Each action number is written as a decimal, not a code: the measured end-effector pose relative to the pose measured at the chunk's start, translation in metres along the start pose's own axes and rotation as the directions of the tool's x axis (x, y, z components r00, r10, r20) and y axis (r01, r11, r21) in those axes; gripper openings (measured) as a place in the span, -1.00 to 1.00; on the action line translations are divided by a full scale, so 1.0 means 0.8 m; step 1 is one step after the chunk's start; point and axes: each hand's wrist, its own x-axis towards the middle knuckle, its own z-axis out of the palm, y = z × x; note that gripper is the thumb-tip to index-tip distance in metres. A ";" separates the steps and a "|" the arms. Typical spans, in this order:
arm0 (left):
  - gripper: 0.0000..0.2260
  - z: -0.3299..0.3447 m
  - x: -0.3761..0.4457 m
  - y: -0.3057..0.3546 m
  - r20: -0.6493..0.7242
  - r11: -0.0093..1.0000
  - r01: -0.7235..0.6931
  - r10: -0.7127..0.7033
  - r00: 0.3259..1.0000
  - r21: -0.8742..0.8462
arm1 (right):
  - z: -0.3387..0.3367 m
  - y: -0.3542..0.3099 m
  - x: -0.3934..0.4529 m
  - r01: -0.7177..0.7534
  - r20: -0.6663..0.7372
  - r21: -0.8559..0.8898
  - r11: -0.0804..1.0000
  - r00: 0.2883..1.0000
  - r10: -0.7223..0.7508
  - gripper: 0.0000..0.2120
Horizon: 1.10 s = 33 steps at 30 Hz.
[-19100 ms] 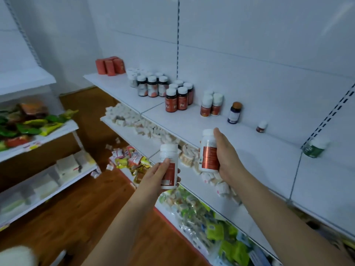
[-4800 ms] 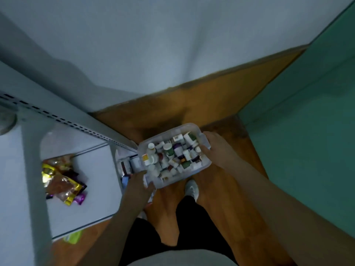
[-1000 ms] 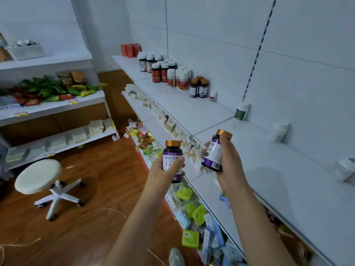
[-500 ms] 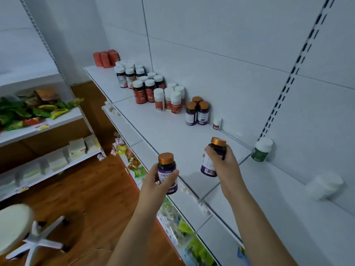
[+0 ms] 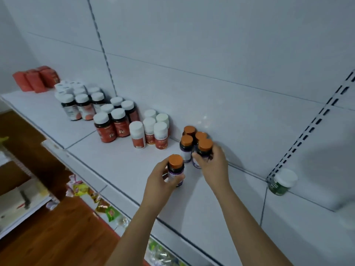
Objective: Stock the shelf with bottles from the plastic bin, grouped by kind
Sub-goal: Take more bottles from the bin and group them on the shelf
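Right hand [image 5: 212,166] gripping orange-capped bottle [image 5: 203,152], touching orange-cap cluster [image 5: 189,138] on shelf [image 5: 119,166]. Left hand [image 5: 163,181] gripping second bottle [image 5: 175,169], just in front of cluster. Tight spot, careless nudge probably topples neighbours.

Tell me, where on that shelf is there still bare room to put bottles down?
Bare room: the shelf front strip before all the rows, and the stretch between the right hand and the green bottle. Crowded: along the back wall, from the red boxes to the orange-capped bottles.
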 end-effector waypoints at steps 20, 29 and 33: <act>-0.44 0.009 0.137 -0.069 0.405 0.833 -0.473 0.341 0.848 0.288 | 0.048 0.001 0.032 -0.225 -0.085 0.019 0.974 0.970 0.226 -0.47; -0.40 -0.006 0.113 -0.053 0.472 0.849 -0.426 0.251 0.845 0.312 | 0.019 -0.014 0.026 -0.347 0.046 0.040 0.937 0.937 0.345 -0.53; -0.17 -0.020 0.085 -0.039 0.336 0.884 -0.298 0.175 0.926 0.360 | -0.005 -0.035 0.014 -0.312 0.017 -0.001 0.950 0.950 0.312 -0.31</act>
